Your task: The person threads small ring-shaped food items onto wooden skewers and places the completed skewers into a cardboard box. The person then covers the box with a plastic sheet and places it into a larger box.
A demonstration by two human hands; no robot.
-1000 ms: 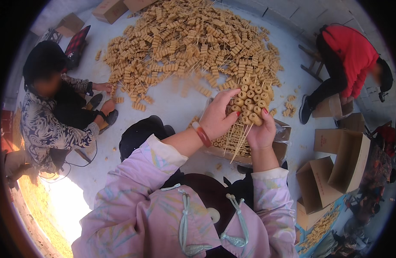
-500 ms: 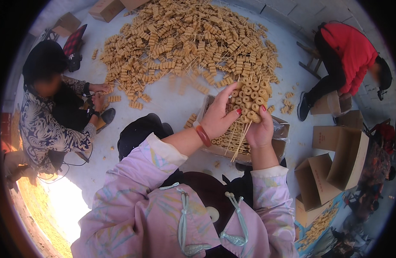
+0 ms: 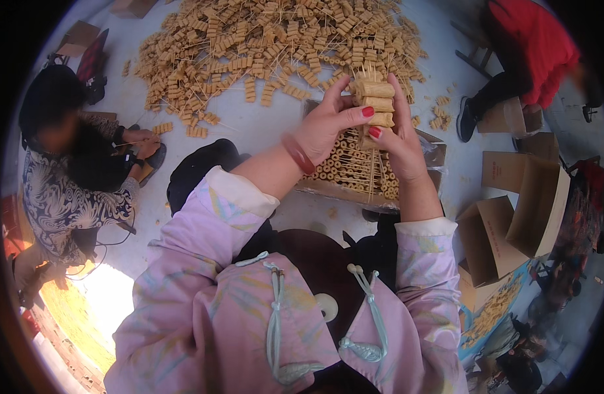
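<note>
Between my two hands, above an open cardboard box (image 3: 344, 196), is a bundle of skewered tan food rolls (image 3: 374, 103). My left hand (image 3: 328, 125) grips it from the left, its thumb laid across the rolls. My right hand (image 3: 405, 148) is closed round the other side, thumb against the lower rolls. The rolls lie sideways, and pale stick ends show at the top of the bundle. Inside the box, packed skewers (image 3: 351, 157) show their ring-shaped roll ends and thin sticks. My palms hide part of the bundle.
A large heap of skewered rolls (image 3: 269, 46) covers the floor ahead. One person (image 3: 79, 184) sits at the left handling skewers; another in red (image 3: 531, 49) bends at the right. Empty cardboard boxes (image 3: 489, 240) stand at the right.
The bundle has been tipped: its ring-shaped roll ends faced me before, and now the rolls' sides do. My hands have risen slightly, uncovering more of the box.
</note>
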